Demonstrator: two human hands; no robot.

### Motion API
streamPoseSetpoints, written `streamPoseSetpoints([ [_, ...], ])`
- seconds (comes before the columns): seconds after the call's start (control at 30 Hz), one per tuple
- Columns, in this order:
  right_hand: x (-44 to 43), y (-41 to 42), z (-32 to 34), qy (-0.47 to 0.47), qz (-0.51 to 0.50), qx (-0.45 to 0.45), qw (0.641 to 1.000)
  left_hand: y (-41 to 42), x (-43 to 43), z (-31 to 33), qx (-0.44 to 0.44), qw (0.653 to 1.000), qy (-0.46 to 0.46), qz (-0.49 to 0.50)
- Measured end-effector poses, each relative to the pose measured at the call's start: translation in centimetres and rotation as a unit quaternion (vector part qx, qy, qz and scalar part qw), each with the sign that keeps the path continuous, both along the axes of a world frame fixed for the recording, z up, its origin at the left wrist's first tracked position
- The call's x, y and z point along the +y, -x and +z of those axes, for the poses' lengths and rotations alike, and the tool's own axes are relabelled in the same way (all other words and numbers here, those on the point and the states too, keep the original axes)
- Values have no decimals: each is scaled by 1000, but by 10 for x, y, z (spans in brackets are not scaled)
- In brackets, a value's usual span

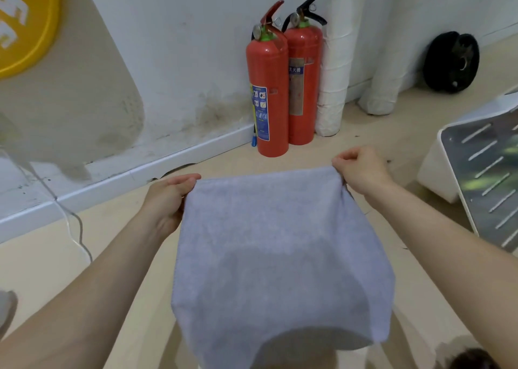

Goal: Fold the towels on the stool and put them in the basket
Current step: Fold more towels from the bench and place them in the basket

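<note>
A pale lavender towel hangs spread in mid-air at the centre of the view, above the beige floor. The left hand grips the towel's corner at 10 o'clock, with its fingers curled round the edge and pinching the cloth. The right hand pinches the corner at 1 o'clock in tightly curled fingers. The towel's near edge droops toward 6 o'clock. A white slotted basket sits at 3 o'clock, apart from the towel. Two red fire extinguishers stand against the wall at 12 o'clock, touching each other. A thin cable trails across the floor at 9 o'clock.
</note>
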State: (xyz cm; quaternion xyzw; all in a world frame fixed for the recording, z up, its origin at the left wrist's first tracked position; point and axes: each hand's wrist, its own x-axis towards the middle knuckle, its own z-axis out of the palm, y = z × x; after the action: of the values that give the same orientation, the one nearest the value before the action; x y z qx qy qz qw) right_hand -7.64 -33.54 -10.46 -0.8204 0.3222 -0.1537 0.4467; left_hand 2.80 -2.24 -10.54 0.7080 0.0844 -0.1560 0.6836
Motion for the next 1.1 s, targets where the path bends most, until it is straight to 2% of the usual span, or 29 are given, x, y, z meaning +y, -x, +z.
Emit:
streamPoseSetpoints([
  [0.07,0,1,1,-27,15,2,1000,-1,3,2,-6,1000,-4,-25],
  [0.13,0,4,9,-66,50,-1,997,-2,10,7,2,996,-19,-90],
  [0.23,-3,11,24,-166,132,68,975,-3,23,10,1,980,-82,-179],
  [0.3,-6,14,27,-194,169,113,960,-3,26,8,-24,981,-121,-153],
  [0.37,-5,16,28,-201,155,109,961,-1,21,8,-61,982,-137,-111],
  [0.5,5,13,36,-266,97,10,959,6,1,16,-138,986,-76,-45],
  [0.63,1,14,55,-253,75,-43,964,16,-9,44,-192,980,-54,-22],
  [0.73,-1,25,74,-364,113,-89,920,26,-2,70,-147,985,3,-89],
  [0.8,-1,33,87,-422,140,-108,889,32,5,85,-111,979,92,-147],
  [0.83,0,36,94,-409,143,-105,895,34,9,92,-102,970,152,-162],
  [0.9,5,37,101,-324,108,-92,935,37,8,100,-100,959,220,-147],
  [0.97,12,36,94,-245,36,-102,963,32,1,93,-96,977,173,-76],
  [1.0,15,36,86,-253,12,-101,962,29,-2,85,-84,988,123,-37],
  [1.03,17,37,76,-299,-1,-89,950,26,-5,74,-65,994,84,-11],
  [1.1,19,43,55,-362,7,-23,932,27,-10,53,-20,998,52,3],
])
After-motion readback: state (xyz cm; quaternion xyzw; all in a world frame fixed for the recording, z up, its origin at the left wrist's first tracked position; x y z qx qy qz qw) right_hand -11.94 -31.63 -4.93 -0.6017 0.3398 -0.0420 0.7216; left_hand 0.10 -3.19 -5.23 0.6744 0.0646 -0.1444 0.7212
